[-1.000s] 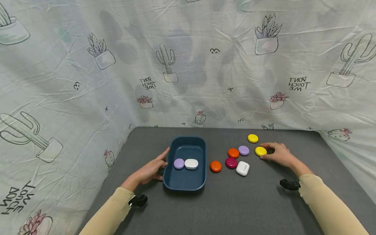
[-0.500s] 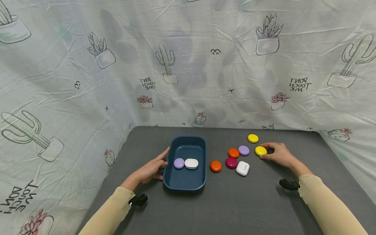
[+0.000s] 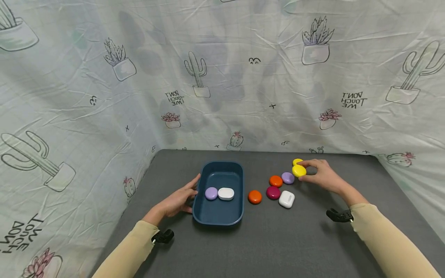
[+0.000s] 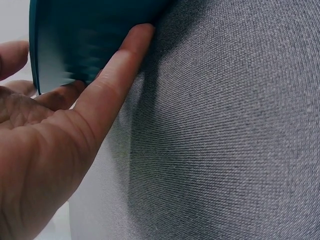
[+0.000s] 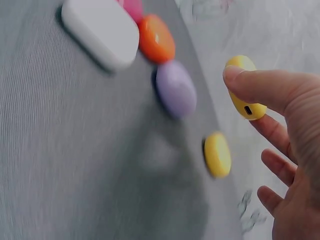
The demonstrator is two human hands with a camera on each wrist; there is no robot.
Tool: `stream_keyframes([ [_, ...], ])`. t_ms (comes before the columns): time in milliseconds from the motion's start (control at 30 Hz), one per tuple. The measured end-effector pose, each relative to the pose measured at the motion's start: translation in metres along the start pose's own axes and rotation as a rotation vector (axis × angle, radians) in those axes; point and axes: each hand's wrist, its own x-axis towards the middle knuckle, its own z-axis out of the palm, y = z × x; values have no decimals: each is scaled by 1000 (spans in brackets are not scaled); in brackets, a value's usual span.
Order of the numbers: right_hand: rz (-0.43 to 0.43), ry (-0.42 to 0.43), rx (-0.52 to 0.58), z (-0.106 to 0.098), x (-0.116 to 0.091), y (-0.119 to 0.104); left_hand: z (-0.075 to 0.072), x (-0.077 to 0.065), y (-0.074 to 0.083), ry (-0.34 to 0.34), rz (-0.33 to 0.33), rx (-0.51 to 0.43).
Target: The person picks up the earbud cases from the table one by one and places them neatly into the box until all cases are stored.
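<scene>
Between the thumb and fingers of my right hand (image 3: 323,175) is a round yellow earbud case (image 3: 299,171), lifted off the table. In the right wrist view, a small charging port shows on this yellow case (image 5: 242,61). Another yellow case (image 3: 297,162) lies just behind it, partly hidden in the head view. My left hand (image 3: 175,201) touches the left wall of a dark blue tray (image 3: 219,216) with fairly straight, spread fingers. Inside the tray, a round lilac case (image 3: 211,193) sits beside a white rounded case (image 3: 226,194).
Right of the tray lie two orange round pieces (image 3: 255,197), a dark red one (image 3: 273,192), a lilac one (image 3: 287,178) and a white earbud case (image 3: 286,199). A patterned cloth (image 3: 222,77) hangs behind the grey table (image 3: 257,247).
My right hand has raised the yellow earbud case from the table and carried it a little left, in front of the other yellow one. The left hand and tray stay put.
</scene>
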Motion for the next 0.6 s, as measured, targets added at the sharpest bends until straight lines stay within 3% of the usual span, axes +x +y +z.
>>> stream_keyframes([
  [167, -74, -19, 40, 8, 8, -23, 0, -1, 1, 6, 0, 9],
  [600, -175, -104, 74, 35, 30, -76, -2, 1, 0, -8, 3, 23],
])
